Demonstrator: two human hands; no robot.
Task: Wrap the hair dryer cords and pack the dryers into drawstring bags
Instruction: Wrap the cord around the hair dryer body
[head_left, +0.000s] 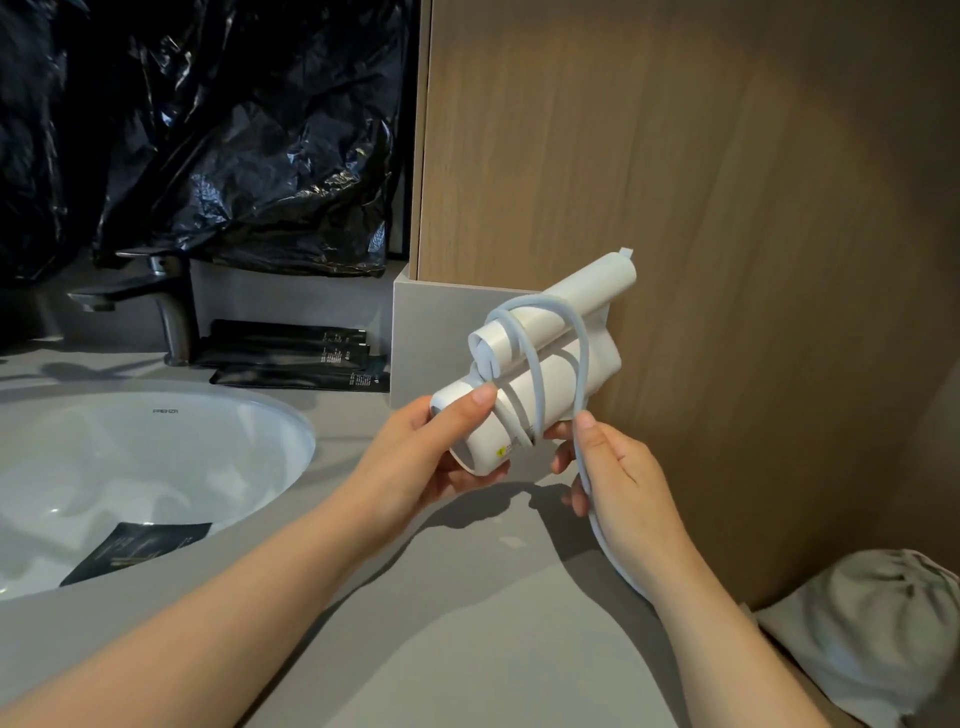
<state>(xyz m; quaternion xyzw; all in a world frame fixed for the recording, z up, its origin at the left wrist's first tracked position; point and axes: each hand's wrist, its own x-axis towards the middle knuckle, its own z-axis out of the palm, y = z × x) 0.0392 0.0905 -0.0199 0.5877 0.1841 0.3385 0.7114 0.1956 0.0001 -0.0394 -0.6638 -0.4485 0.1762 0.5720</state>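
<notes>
I held the white hair dryer (550, 338) in the air above the grey counter (467, 597), folded so that its two tubes lay side by side, in front of the wood panel (727, 208).

1. My left hand (436, 447) gripped the end of the lower tube, thumb on top and fingers curled underneath.
2. My right hand (618, 467) pinched the pale cord (586, 358) between thumb and fingers, just beside the dryer.
3. The cord lay in loose loops around both tubes (I could not count the turns), then ran down past my right wrist.

A grey drawstring bag (872, 623), bunched and rounded, sat on the counter at the lower right, well apart from the dryer. To the left were the white sink (156, 457) with a black packet (135, 545) lying in it, a dark tap (166, 306), a stack of black packets (296, 353) behind it and crumpled black plastic sheeting (234, 130) above
</notes>
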